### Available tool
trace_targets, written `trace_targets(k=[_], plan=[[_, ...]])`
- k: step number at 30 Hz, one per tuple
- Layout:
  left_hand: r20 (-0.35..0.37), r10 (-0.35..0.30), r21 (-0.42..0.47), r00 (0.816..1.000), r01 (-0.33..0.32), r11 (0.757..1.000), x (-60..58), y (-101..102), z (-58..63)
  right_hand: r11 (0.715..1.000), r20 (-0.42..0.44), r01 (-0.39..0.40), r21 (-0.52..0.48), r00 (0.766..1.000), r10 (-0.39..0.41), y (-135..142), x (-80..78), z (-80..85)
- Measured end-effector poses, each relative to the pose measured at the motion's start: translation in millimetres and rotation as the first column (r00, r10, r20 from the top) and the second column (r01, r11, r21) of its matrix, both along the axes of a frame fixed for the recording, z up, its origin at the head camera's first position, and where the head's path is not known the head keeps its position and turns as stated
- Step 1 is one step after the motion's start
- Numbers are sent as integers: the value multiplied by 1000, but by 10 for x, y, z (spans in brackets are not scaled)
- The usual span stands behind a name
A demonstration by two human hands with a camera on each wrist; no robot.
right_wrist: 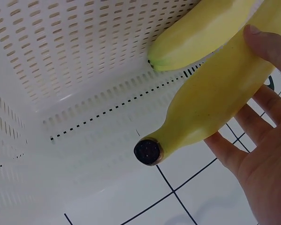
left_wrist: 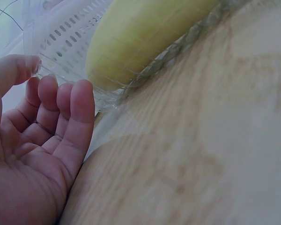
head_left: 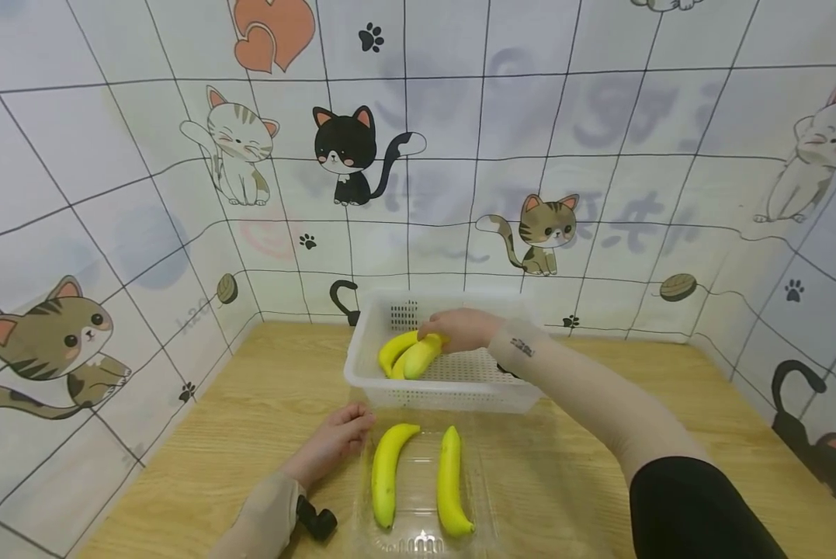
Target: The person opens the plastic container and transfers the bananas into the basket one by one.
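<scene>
My right hand (head_left: 463,330) reaches into a white perforated basket (head_left: 445,396) and grips a yellow banana (right_wrist: 210,93), thumb on one side and fingers on the other. More bananas (head_left: 393,351) lie beside it at the basket's left end; one banana (right_wrist: 196,37) shows against the wall in the right wrist view. Nearer me is a clear plastic container (head_left: 418,473) with a curved banana (head_left: 385,477) on its left and another banana (head_left: 450,481) on its right. My left hand (left_wrist: 51,126) pinches the container's far left corner between thumb and fingertips.
The basket stands just behind the container on a wood-grain table (head_left: 578,466). Walls covered in cat-print sheeting (head_left: 445,178) enclose the back and both sides. A black wrist device (head_left: 316,520) sits on the left wrist.
</scene>
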State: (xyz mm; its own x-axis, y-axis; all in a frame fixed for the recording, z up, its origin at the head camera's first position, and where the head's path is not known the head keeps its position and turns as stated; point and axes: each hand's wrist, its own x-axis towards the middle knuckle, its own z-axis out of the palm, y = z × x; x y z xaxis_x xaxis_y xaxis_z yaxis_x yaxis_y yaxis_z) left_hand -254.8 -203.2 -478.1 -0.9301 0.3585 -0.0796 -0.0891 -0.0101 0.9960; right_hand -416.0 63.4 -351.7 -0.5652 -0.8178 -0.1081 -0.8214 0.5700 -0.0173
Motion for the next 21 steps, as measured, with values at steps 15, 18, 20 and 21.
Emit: trace_targets(k=[15, 18, 20, 21], plan=[[-16, 8, 1, 1000, -8, 1000, -16, -10, -43, 997, 11, 40, 73, 999, -41, -53, -42, -140], [-12, 14, 3, 1000, -14, 1000, -20, -11, -52, 994, 24, 39, 99, 999, -42, -74, -21, -159], [-8, 14, 4, 1000, -14, 1000, -19, -10, -54, 992, 32, 39, 120, 999, -43, -88, -5, -169], [-7, 13, 5, 1000, -13, 1000, -19, -9, -55, 991, 34, 38, 130, 999, -43, -93, 1, -173]])
